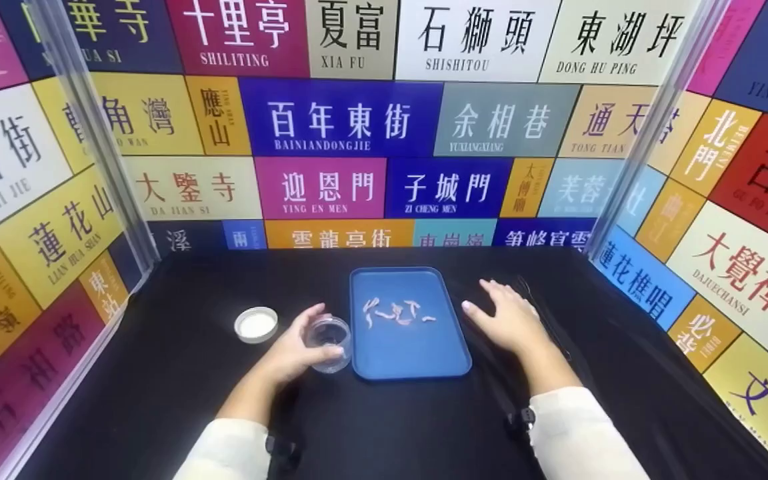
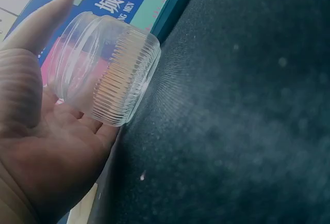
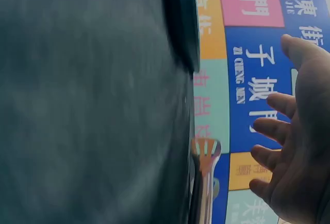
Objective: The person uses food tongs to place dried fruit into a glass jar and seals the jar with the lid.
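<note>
My left hand [image 1: 297,350] curves around a clear, ribbed jar [image 1: 331,333], standing without a lid on the black cloth just left of the blue tray [image 1: 456,353]. In the left wrist view the jar [image 2: 111,69] sits between thumb and fingers, and its inside looks bare. Several thin, pale pinkish strips [image 1: 397,312] lie scattered across the tray's upper half. On the tray's right side my right hand [image 1: 511,320] hovers with fingers spread, holding nothing. Metal tongs [image 3: 206,167] with a slotted head lie beyond it, partly hidden by that hand in the head view.
A round white lid [image 1: 256,325] lies on the black cloth [image 1: 224,373] to the left of my left hand. Upright panels with colourful name signs [image 1: 344,120] close in the table at the back and both sides.
</note>
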`<control>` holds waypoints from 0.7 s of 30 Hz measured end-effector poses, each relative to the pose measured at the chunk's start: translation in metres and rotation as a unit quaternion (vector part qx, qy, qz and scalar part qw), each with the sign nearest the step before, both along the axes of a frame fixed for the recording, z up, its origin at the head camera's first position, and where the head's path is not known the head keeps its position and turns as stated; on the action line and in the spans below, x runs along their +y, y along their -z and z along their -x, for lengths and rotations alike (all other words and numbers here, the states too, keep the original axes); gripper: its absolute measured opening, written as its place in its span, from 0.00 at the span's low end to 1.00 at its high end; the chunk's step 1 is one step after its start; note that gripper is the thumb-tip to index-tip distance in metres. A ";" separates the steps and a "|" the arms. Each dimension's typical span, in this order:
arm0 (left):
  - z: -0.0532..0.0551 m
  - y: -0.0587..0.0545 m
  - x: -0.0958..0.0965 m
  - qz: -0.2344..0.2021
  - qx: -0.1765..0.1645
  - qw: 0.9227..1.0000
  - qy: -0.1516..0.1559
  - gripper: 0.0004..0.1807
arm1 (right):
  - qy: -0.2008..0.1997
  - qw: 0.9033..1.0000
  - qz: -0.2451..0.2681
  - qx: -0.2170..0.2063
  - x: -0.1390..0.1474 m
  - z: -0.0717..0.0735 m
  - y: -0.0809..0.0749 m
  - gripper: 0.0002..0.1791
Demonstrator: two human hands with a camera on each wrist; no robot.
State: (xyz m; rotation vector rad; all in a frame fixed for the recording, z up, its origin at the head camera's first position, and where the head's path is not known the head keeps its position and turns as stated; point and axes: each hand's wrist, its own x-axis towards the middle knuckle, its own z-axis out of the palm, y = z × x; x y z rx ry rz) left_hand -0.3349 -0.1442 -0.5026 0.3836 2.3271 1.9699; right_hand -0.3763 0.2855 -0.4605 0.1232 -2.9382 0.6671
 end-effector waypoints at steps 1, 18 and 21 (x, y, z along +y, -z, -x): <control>0.000 0.001 0.000 -0.002 -0.002 1.000 0.000 0.56 | 0.004 1.000 0.006 -0.004 0.004 0.001 -0.001 0.52; 0.001 0.007 -0.001 0.007 0.007 1.000 -0.018 0.50 | 0.058 0.998 0.030 -0.007 0.063 0.015 -0.001 0.49; 0.002 0.008 0.002 0.005 0.011 1.000 -0.022 0.49 | 0.077 0.997 0.015 -0.012 0.072 0.016 0.002 0.47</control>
